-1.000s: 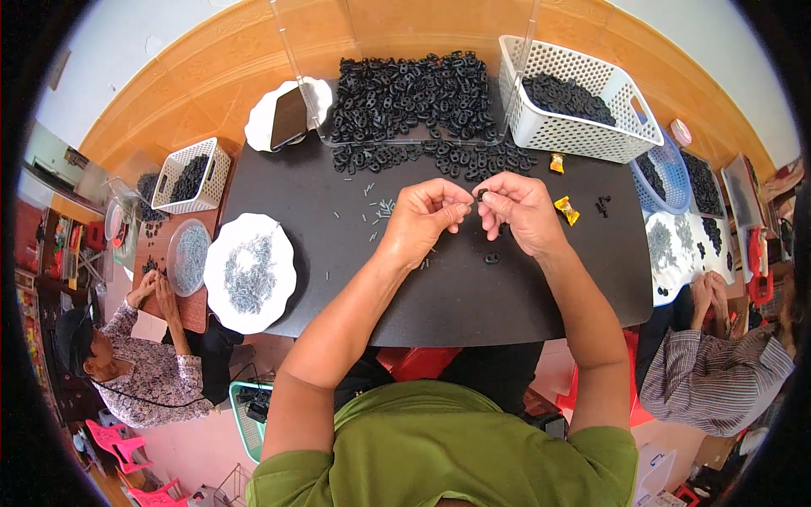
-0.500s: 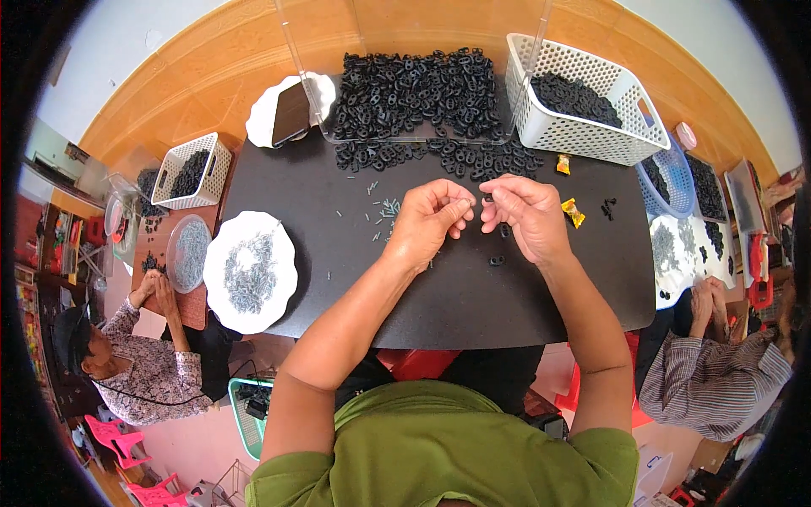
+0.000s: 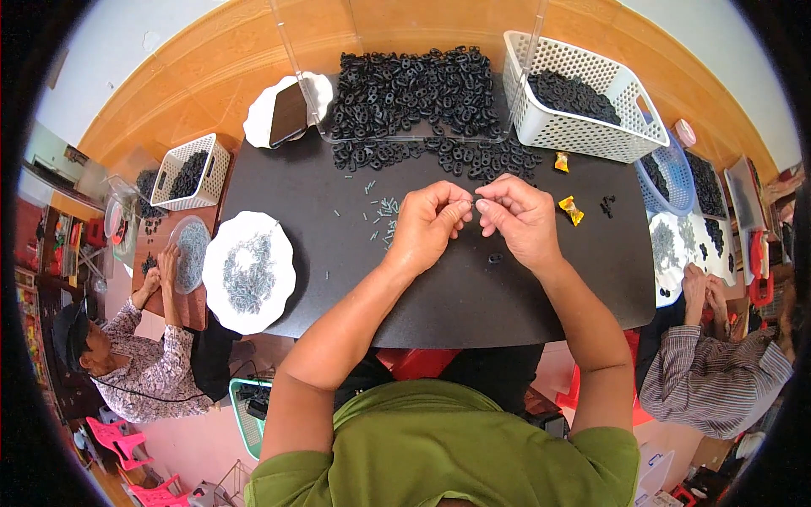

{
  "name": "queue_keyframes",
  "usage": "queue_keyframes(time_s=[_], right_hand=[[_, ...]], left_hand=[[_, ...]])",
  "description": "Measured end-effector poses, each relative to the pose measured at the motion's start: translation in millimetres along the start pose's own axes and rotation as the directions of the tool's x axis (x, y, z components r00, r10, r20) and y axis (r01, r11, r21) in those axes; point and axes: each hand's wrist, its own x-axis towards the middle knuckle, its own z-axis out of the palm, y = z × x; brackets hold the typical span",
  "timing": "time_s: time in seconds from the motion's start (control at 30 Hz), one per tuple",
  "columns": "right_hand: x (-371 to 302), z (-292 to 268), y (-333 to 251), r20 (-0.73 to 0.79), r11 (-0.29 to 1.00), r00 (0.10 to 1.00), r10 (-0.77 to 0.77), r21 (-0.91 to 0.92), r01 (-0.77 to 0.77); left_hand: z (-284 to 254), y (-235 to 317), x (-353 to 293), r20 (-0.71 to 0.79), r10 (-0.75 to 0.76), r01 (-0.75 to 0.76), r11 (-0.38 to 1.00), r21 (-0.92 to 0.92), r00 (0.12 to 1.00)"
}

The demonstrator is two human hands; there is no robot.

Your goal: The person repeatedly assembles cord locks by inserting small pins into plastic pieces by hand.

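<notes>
My left hand (image 3: pixel 432 223) and my right hand (image 3: pixel 522 221) meet fingertip to fingertip above the dark table. The right fingers pinch a small black plastic piece (image 3: pixel 476 201), mostly covered by the fingertips. Thumb and forefinger of the left hand are also closed together; whatever sits between them is too small to make out. Left of my hands lie loose grey metal pins (image 3: pixel 389 207). Beyond them spreads a heap of black two-holed plastic pieces (image 3: pixel 414 93), some spilling toward me from a clear open-fronted box. One loose black piece (image 3: pixel 495 258) rests below my right hand.
A scalloped white plate (image 3: pixel 218 291) of pins stands left, a phone (image 3: pixel 289 116) on another plate behind. A white basket (image 3: pixel 583 142) of black pieces is back right, near two yellow-wrapped sweets (image 3: pixel 571 211). People work at both sides.
My right hand has shifted left, bringing its fingertips up against the left ones. The co-worker on the left has reached one hand to the bowl of pins.
</notes>
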Motion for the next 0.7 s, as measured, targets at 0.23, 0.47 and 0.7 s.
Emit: queue_keyframes(time_s=[0.23,0.47,0.7], right_hand=[[-1.2,3.2,0.9,-0.032,0.994,0.995,-0.090,-0.067,0.087],[-2.0,2.6,-0.8,0.018,0.975,0.990,-0.141,-0.174,0.142],[0.8,3.5,8.9,0.101,0.895,0.954,-0.284,-0.330,0.301]], left_hand=[[0.9,1.8,-1.2,-0.044,0.035,-0.033,0.998,0.048,0.998],[1.3,5.2,-2.0,-0.048,0.028,-0.024,0.996,0.085,0.998],[-0.3,-2.0,-0.9,-0.062,0.049,-0.036,0.981,0.190,0.997]])
